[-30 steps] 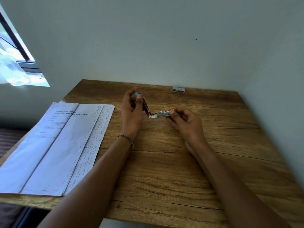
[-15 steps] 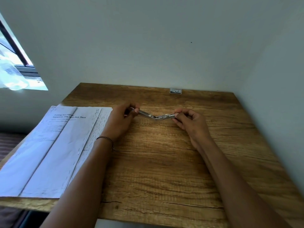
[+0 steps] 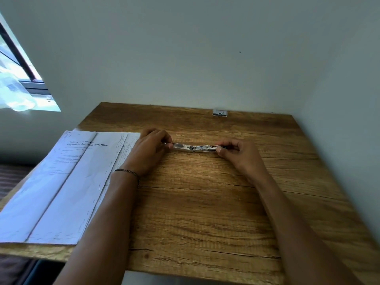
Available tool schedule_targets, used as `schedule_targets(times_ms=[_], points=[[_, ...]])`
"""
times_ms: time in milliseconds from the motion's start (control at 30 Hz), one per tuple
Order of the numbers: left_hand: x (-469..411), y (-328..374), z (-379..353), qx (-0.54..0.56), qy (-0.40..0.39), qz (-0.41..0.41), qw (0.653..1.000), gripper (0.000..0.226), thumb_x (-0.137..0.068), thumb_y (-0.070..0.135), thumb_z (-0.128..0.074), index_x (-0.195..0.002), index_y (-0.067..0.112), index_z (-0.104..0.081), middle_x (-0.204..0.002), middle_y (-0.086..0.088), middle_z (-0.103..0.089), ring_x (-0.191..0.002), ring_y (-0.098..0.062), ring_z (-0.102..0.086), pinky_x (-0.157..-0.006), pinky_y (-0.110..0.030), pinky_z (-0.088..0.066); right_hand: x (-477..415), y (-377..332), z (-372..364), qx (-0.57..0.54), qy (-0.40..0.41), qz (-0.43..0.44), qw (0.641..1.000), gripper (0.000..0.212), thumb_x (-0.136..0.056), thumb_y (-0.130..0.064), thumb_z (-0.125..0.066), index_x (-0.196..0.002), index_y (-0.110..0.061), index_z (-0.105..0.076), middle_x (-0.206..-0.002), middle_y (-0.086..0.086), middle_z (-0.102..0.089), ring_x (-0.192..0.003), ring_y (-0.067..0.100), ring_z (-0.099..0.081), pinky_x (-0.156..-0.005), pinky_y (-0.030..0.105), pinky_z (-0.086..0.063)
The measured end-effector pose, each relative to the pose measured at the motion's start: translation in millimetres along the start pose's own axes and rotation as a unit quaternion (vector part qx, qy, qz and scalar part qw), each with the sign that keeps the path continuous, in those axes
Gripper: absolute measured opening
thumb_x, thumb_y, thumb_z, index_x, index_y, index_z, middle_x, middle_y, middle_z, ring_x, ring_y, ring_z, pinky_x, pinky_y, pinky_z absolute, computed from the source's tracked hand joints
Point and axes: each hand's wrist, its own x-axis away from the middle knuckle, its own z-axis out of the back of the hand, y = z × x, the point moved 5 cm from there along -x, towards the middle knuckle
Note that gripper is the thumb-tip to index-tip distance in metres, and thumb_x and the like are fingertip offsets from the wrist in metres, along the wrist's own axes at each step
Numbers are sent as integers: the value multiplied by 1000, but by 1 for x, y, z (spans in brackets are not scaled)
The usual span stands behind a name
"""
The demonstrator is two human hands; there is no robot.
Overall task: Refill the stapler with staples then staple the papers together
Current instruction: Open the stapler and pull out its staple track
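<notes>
Stapler [image 3: 195, 147] metal, splayed flat; left hand [image 3: 151, 150], right hand [image 3: 239, 153] grip ends

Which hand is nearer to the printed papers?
Left. The left hand holds one end of the opened stapler at the right edge of the papers. The right hand holds the other end, farther right.

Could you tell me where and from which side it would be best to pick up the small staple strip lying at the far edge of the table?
The staple strip lies flat, long side along the wall, clear of the opened stapler that both hands hold. Probably best to come from above and pinch across its short width at the middle: the near long edge is free, while the wall leaves little room behind.
</notes>
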Motion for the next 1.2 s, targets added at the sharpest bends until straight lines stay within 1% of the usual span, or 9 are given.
schedule_targets(times_ms=[100,200,367,467,700,833,1000,1067,1200], points=[[-1,1,0,-26,-6,-3,1000,14,-96,30,-66,-107,21,-67,-111,17,-53,-136,-14,-32,-103,-28,-30,0,-2,1,43,-6,26,999,23,-90,-20,-75,-112,-22,-77,-106,-11,-71,-98,-1,-61,-83,16,-44],[-1,0,-1,-32,-9,-1,999,16,-95,31,-67,-107,20,-69,-113,16,-53,-138,-15,-31,-105,-28,-28,0,-1,1,76,-3,37,996,23,-90,-24,-75,-113,-24,-76,-108,-11,-70,-102,6,-59,-84,23,-43],[-2,-2,0,-31,-3,-6,999,14,-95,32,-68,-105,23,-69,-100,21,-48,-132,-15,-35,-103,-28,-31,-1,1,0,120,-1,58,991,22,-89,-24,-76,-111,-23,-78,-103,-12,-72,-87,-5,-57,-70,12,-38],[-2,-4,-1,-30,-9,-5,999,14,-95,32,-67,-106,24,-69,-103,18,-50,-132,-15,-35,-103,-29,-32,-1,3,1,124,3,59,990,22,-88,-24,-77,-110,-24,-78,-97,-15,-70,-82,-7,-56,-66,9,-35],[-4,-5,-5,-21,-24,10,999,13,-96,34,-65,-107,27,-66,-112,17,-54,-129,-10,-34,-99,-28,-31,-2,4,3,140,-7,53,989,27,-88,-26,-77,-114,-23,-78,-97,-7,-73,-83,2,-58,-65,16,-41],[-1,2,-3,-12,-7,-5,1000,16,-97,33,-64,-112,28,-64,-113,15,-58,-123,-9,-40,-98,-32,-39,-3,8,6,121,-9,34,992,30,-84,-26,-81,-114,-24,-77,-89,-10,-70,-81,-1,-60,-65,13,-38],[-3,39,-13,44,7,-47,998,16,-96,35,-63,-111,29,-66,-110,15,-67,-114,-10,-57,-101,-41,-50,-4,9,6,107,-12,25,994,30,-81,-27,-84,-110,-25,-78,-90,-5,-73,-83,5,-64,-68,15,-45],[-5,57,-23,89,10,-38,995,16,-95,35,-65,-109,28,-67,-108,15,-69,-109,-8,-62,-99,-39,-53,-3,9,7,105,-9,24,994,30,-81,-26,-84,-110,-24,-78,-90,-5,-73,-86,9,-66,-69,17,-45],[-14,81,-42,135,19,-11,991,15,-92,35,-70,-104,26,-69,-100,15,-71,-99,1,-65,-90,-30,-56,-3,8,7,102,-7,30,994,29,-81,-24,-84,-109,-22,-78,-88,-9,-71,-83,6,-64,-66,15,-42]])
